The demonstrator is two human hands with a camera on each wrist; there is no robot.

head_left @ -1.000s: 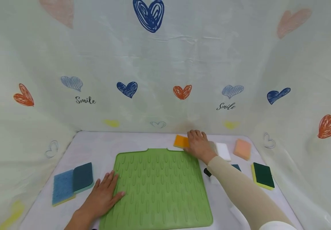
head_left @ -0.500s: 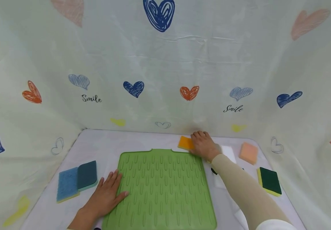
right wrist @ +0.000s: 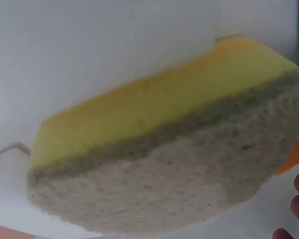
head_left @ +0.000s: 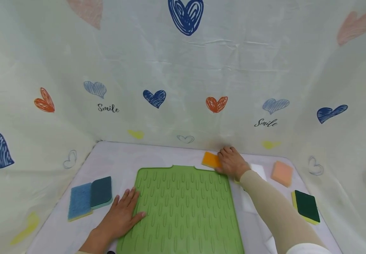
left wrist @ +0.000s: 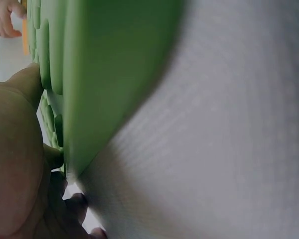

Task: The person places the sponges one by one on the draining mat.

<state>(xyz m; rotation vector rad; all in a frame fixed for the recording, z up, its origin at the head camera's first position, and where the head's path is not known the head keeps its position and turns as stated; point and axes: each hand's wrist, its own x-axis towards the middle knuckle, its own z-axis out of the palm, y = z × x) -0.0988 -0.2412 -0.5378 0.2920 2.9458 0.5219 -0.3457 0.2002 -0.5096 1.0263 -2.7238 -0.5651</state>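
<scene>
A ribbed green mat [head_left: 186, 208] lies in the middle of the white table. My left hand [head_left: 122, 215] rests flat at its left edge, fingers straight and thumb on the mat [left wrist: 104, 59]; the left wrist view shows the palm [left wrist: 15, 164] against that edge. My right hand [head_left: 232, 163] reaches to the mat's far right corner. Its curled fingers hold the right part of an orange sponge [head_left: 209, 159]. The right wrist view is filled by a yellow sponge with a grey scouring layer [right wrist: 164, 144], with a sliver of orange sponge [right wrist: 296, 149] and fingertips [right wrist: 296, 209] at the right.
A blue sponge [head_left: 79, 201] and a teal sponge [head_left: 101, 192] lie left of the mat. On the right are a white block [head_left: 259, 169], a peach sponge [head_left: 282, 173] and a dark green and yellow sponge [head_left: 306, 206]. Heart-printed cloth [head_left: 183, 88] walls in the table on three sides.
The head view has drifted, so everything sits further right in the picture. Both hands keep their places against the mat and the orange sponge.
</scene>
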